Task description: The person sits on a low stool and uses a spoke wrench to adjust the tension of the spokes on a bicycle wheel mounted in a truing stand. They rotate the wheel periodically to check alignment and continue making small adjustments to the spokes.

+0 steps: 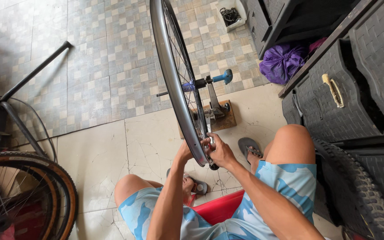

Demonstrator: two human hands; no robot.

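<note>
A bare silver bicycle wheel rim (170,71) with thin spokes stands upright in a truing stand (215,109) on a wooden base. My right hand (219,151) pinches a small dark tool at a spoke near the rim's lower edge. Behind the rim, my left hand (184,152) rests against the same low part of the wheel, its fingers mostly hidden. I sit on a red stool (221,206) with my knees on either side of the stand.
A bicycle with a tan-walled tyre (45,178) and dark frame tubes stands at the left. Black woven drawers (343,102) and a knobby tyre (356,191) line the right. A purple bag (283,60) and a white tray of parts (231,14) lie farther off.
</note>
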